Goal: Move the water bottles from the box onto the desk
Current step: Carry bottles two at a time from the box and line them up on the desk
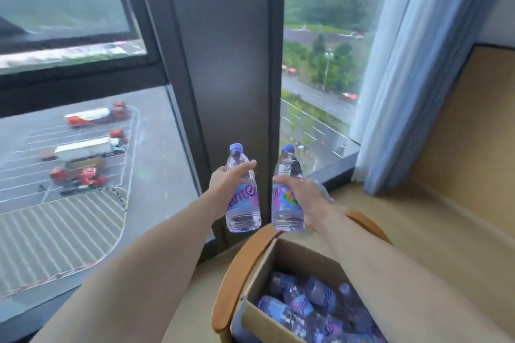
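My left hand (227,184) grips a clear water bottle (242,203) with a purple cap and purple label, held upright in the air. My right hand (305,198) grips a second, similar bottle (287,203), also upright. Both bottles hang side by side above the far end of an open cardboard box (267,267). Inside the box lie several more purple-labelled bottles (315,306) in a loose heap. My right forearm crosses over the box. No desk is in view.
The box sits on a chair with a curved wooden arm (239,276). A large window (83,147) and a dark pillar (231,64) stand straight ahead. A blue curtain (404,78) hangs at the right beside a wooden ledge (446,203).
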